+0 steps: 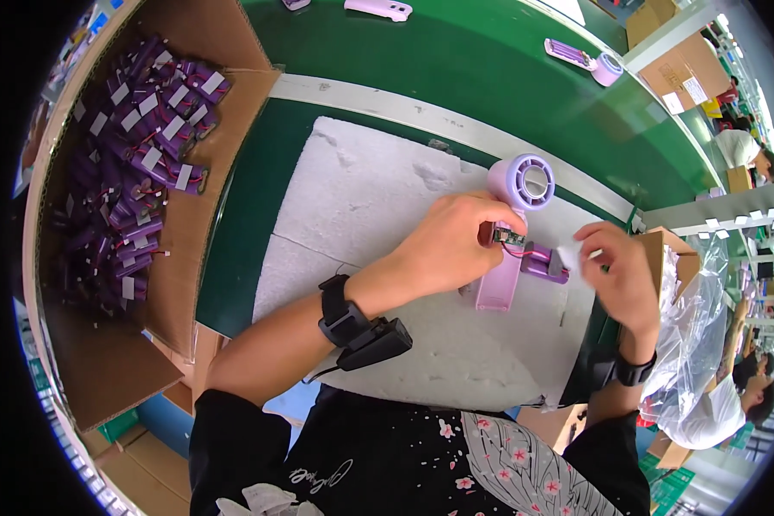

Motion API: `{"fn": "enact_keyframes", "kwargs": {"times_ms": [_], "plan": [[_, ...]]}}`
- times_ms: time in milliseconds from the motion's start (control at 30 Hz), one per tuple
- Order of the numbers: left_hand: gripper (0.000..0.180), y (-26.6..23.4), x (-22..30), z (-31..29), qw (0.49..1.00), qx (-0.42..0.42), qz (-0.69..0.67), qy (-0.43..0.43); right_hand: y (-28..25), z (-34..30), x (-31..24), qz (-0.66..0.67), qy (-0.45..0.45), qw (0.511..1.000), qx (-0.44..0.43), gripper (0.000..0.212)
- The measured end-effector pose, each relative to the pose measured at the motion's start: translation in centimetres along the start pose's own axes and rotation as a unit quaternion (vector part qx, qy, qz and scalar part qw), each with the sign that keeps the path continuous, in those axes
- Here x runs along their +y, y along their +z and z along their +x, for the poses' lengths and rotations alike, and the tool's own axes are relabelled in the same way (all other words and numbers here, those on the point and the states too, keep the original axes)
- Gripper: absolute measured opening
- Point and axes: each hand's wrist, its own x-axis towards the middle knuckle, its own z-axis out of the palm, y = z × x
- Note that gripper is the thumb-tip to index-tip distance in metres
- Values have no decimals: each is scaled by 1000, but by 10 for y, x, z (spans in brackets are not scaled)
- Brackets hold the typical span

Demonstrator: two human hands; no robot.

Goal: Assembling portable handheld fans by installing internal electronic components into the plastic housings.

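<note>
A lilac handheld fan (533,182) with an open pink handle (496,288) lies on the white foam pad (361,198). My left hand (439,241) is closed on the fan just below its round head, thumb and fingers pinching beside a small green circuit board (509,236). Red wires run from the board to a purple battery pack (542,265), which sits beside the handle on the right. Fingers curled, my right hand (617,271) is at the battery pack's right, with a small, blurred white piece (570,256) at its fingertips.
On the left stands a cardboard box (224,181) with several purple battery packs (150,159) inside. Beyond a pale rail, the green work surface (456,60) carries another fan (606,69) and a pink handle shell (378,9). Clear plastic film (692,318) hangs at the right; people sit farther off.
</note>
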Motion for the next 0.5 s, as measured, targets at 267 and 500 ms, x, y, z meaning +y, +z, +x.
{"fn": "enact_keyframes", "kwargs": {"times_ms": [267, 500], "plan": [[31, 0, -1, 8, 999, 6, -35, -30, 15, 16, 7, -59, -55, 985, 151, 50], [28, 6, -2, 15, 997, 45, -55, 5, 34, 19, 0, 23, -88, 996, 2, 48]]}}
